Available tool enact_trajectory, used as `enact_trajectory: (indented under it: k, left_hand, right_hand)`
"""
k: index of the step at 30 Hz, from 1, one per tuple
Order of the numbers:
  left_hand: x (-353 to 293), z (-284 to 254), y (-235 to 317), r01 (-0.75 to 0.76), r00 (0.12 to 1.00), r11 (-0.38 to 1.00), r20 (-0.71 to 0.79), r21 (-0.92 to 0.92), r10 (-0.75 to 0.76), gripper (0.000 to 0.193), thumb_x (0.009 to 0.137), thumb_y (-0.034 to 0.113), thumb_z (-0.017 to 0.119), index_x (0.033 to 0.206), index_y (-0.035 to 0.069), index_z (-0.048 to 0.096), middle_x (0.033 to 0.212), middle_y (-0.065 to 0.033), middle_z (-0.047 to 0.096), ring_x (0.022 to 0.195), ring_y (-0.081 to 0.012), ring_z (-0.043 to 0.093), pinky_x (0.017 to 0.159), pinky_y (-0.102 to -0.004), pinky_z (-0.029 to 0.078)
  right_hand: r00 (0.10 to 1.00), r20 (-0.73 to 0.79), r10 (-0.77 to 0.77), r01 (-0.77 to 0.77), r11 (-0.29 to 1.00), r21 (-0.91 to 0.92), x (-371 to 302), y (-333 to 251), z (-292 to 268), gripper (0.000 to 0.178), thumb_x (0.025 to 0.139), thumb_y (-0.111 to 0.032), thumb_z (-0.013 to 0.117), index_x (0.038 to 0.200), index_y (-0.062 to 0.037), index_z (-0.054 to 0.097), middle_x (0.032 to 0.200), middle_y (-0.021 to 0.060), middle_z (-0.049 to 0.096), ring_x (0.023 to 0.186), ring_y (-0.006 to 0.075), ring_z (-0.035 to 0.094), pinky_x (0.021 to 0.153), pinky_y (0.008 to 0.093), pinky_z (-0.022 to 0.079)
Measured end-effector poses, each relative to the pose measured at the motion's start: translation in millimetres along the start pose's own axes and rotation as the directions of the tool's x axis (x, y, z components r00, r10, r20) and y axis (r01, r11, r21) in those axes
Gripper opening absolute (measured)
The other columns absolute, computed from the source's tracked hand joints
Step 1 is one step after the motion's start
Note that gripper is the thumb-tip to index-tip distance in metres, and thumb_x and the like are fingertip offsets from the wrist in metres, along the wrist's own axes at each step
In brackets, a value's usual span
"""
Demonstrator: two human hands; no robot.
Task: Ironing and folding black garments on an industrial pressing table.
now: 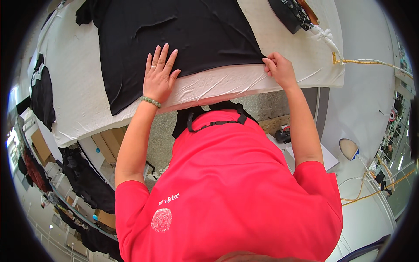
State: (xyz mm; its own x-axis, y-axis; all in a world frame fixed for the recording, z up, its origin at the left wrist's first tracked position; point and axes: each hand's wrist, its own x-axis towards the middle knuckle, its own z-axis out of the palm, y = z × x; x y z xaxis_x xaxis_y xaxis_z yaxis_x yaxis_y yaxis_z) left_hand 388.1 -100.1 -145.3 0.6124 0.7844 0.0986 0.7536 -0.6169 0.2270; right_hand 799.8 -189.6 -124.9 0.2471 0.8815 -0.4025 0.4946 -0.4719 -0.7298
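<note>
A black garment (183, 35) is spread over the white padded ironing table (74, 87), its lower edge running near the table's front. My left hand (159, 76) lies flat on that edge with the fingers spread. At the garment's right corner, my right hand (279, 67) pinches the cloth between thumb and fingers. Small creases cross the fabric beyond my left hand. The garment's upper part runs out of the picture.
A dark iron (290, 15) rests at the table's far right, its white-wrapped cord (327, 41) trailing right. Another black garment (42, 94) hangs over the left edge. Dark clothes (83, 174) hang at lower left. A white surface (364, 87) stands to the right.
</note>
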Motion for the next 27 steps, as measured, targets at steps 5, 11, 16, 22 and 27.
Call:
enact_trajectory:
  k: [5, 11, 16, 22, 27]
  left_hand:
    - [-3.6, -6.3, 0.5, 0.007, 0.999, 1.000, -0.034, -0.017, -0.008, 0.059, 0.100, 0.036, 0.061, 0.155, 0.019, 0.048, 0.166, -0.0093, 0.035, 0.154, -0.0306, 0.030, 0.126, -0.0512, 0.022]
    - [-11.7, -24.7, -8.6, 0.050, 0.994, 0.993, -0.096, -0.106, -0.061, 0.056, 0.099, 0.033, 0.064, 0.151, 0.016, 0.052, 0.161, -0.0116, 0.042, 0.151, -0.0322, 0.035, 0.124, -0.0524, 0.025]
    - [21.1, -45.1, -60.8, 0.041, 0.994, 0.988, -0.099, -0.148, -0.056, 0.052, 0.098, 0.033, 0.065, 0.145, 0.012, 0.057, 0.155, -0.0124, 0.048, 0.147, -0.0324, 0.041, 0.123, -0.0524, 0.028]
    - [142.3, -43.1, -189.4, -0.128, 0.986, 0.989, -0.118, -0.075, 0.119, 0.051, 0.100, 0.037, 0.063, 0.144, 0.012, 0.057, 0.153, -0.0118, 0.050, 0.146, -0.0334, 0.043, 0.121, -0.0518, 0.031]
    - [264.3, -38.9, -282.4, -0.253, 0.958, 0.967, -0.132, 0.040, 0.256, 0.051, 0.100, 0.043, 0.062, 0.145, 0.018, 0.058, 0.152, -0.0097, 0.051, 0.145, -0.0321, 0.044, 0.121, -0.0515, 0.031]
  right_hand:
    - [1.000, -0.023, 0.003, -0.002, 0.998, 0.065, 1.8, -7.3, 1.5, 0.021, 0.099, -0.018, 0.070, 0.094, 0.0006, 0.062, 0.065, 0.0023, 0.063, 0.057, 0.0073, 0.058, 0.053, 0.0251, 0.048]
    - [0.943, -0.252, -0.218, 0.063, 0.858, -0.510, -7.1, -45.8, 15.0, 0.043, 0.089, -0.034, 0.078, 0.116, -0.0029, 0.064, 0.101, 0.0134, 0.070, 0.092, 0.0291, 0.068, 0.080, 0.0424, 0.055]
    - [0.869, -0.097, -0.485, 0.344, 0.734, -0.586, 10.6, -144.6, 73.6, 0.062, 0.086, -0.032, 0.079, 0.137, -0.0053, 0.057, 0.136, 0.0178, 0.060, 0.125, 0.0380, 0.056, 0.105, 0.0461, 0.047]
    - [0.777, 0.171, -0.606, 0.596, 0.619, -0.512, 11.6, -225.5, 214.8, 0.075, 0.080, -0.035, 0.082, 0.144, -0.0104, 0.054, 0.151, 0.0164, 0.049, 0.140, 0.0352, 0.047, 0.114, 0.0535, 0.039]
    - [0.791, 0.257, -0.556, 0.599, 0.613, -0.515, 27.1, -234.6, 250.2, 0.083, 0.081, -0.045, 0.079, 0.150, -0.0097, 0.049, 0.161, 0.0167, 0.038, 0.150, 0.0365, 0.035, 0.120, 0.0635, 0.026]
